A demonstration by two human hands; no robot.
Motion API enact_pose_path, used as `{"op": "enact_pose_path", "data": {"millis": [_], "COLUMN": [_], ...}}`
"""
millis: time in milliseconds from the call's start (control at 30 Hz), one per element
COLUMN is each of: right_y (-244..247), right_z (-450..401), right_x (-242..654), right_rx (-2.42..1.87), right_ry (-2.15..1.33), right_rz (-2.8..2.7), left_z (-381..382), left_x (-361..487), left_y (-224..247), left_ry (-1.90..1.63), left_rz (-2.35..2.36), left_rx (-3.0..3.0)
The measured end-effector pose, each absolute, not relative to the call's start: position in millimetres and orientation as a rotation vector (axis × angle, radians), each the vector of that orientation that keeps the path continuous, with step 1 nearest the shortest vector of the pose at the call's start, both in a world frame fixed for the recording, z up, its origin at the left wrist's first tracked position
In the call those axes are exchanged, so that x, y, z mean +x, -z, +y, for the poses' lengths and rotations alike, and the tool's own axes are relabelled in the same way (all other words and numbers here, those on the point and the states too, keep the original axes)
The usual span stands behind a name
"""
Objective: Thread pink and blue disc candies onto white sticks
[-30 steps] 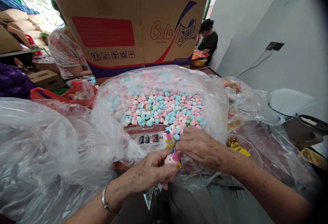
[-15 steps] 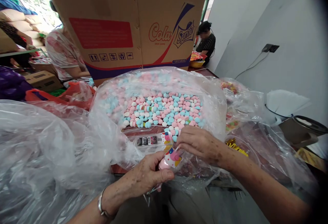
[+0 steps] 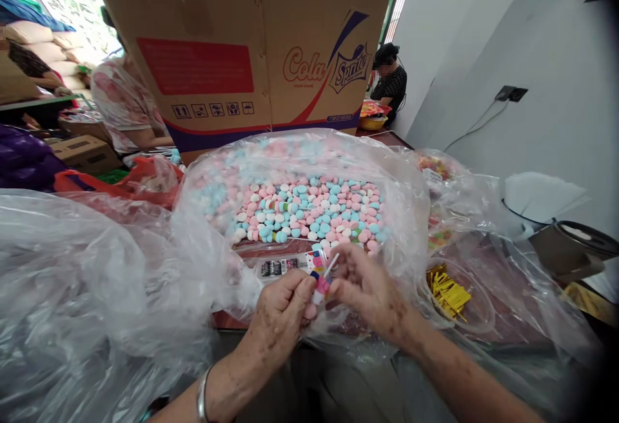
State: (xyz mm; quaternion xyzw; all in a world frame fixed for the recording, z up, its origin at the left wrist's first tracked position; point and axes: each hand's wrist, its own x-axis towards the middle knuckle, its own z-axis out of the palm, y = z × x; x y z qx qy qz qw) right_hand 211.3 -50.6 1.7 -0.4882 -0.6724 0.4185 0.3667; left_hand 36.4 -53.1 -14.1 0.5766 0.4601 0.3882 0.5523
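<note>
My left hand (image 3: pixel 285 304) is closed round a small printed candy bag (image 3: pixel 321 286) with pink candy in it. A white stick (image 3: pixel 331 265) pokes up out of the bag's top. Beside the stick, my right hand (image 3: pixel 370 291) has its fingers apart and curved, thumb close to the bag; I see nothing held in it. Just behind the hands lies a clear pack of flat printed bags (image 3: pixel 290 265). Beyond it, pink, blue and white round candies (image 3: pixel 314 207) fill a large clear plastic bag (image 3: pixel 406 197).
A big cardboard carton (image 3: pixel 222 42) stands behind the candies. Gold twist ties (image 3: pixel 447 291) lie in a round clear tub at right. Crumpled plastic sheeting (image 3: pixel 106 281) covers the left side. One person (image 3: pixel 391 78) sits at the back right, another (image 3: pixel 123 100) at the left.
My right hand has drawn back from the stick, and its fingers have spread. My left hand has turned and now wraps higher round the bag. The gold ties show more fully.
</note>
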Motion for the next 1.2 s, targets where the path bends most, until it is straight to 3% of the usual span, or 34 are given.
{"op": "enact_pose_path", "data": {"millis": [100, 300, 467, 600, 833, 1100, 1200], "right_y": [11.4, 28.3, 27.3, 30.1, 15.9, 21.3, 21.3], "right_z": [-61.1, -65.8, -64.4, -58.8, -58.0, -65.7, -71.9], "right_x": [197.9, 192.1, 195.6, 207.2, 218.1, 207.3, 212.0], "right_rx": [-1.223, -1.175, -0.922, -0.790, -0.879, -1.168, -1.298], "right_ry": [-1.249, -1.201, -1.550, -1.734, -1.207, -0.997, -0.651], "right_rz": [-1.569, -1.372, -1.139, -1.144, -1.638, -1.564, -1.637], "left_z": [-51.7, -52.4, -53.5, -51.3, -45.4, -37.4, -38.1], "left_x": [38.0, 35.5, 33.9, 30.7, 30.0, 24.2, 23.7], "left_y": [8.0, 18.9, 15.9, 11.9, 9.3, 2.0, -0.8], "left_ry": [-0.979, -0.889, -0.859, -0.610, -0.443, -0.350, -0.380], "left_rz": [1.099, 0.767, 0.691, 0.664, 0.644, 0.657, 0.728], "left_rx": [1.399, 0.957, 0.704, 0.695, 0.758, 0.917, 0.961]}}
